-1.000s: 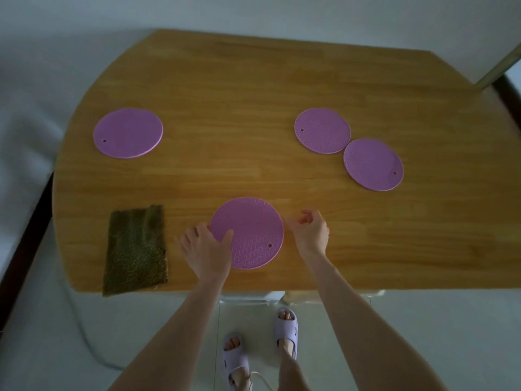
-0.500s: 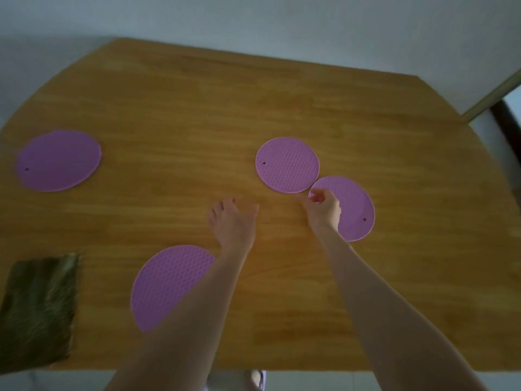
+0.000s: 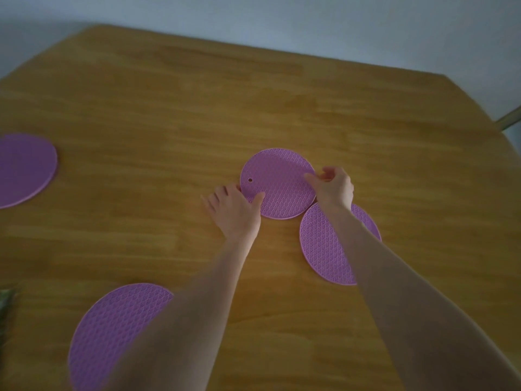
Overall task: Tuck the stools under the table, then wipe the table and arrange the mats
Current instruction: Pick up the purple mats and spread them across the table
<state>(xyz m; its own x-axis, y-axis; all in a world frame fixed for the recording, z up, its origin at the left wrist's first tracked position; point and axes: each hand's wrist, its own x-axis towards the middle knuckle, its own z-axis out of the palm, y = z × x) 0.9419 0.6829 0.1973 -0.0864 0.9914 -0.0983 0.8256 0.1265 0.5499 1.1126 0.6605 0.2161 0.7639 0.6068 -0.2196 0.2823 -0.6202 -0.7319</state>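
wooden table (image 3: 169, 108) | centre mat (image 3: 279, 182) lay touching right mat (image 3: 324, 244) | left-edge mat (image 3: 22, 167), near-edge mat (image 3: 118, 328) lay apart | near-left corner: possibly a green cloth (image 3: 4, 306)

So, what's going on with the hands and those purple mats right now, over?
Left hand flat, thumb on edge of middle mat. Right hand pinches its opposite edge. Second mat touching it, partly under right forearm.

Table (image 3: 141, 108): wood, grain visible in joined strips, smooth, low satin sheen. Centre mat (image 3: 279, 176), right mat (image 3: 321, 244) and near mat (image 3: 112, 328): purple, rubbery-looking, matt, embossed all over with a fine scale pattern. Left mat (image 3: 22, 167): same purple, texture blurred. Cloth (image 3: 4, 306): green, fuzzy.
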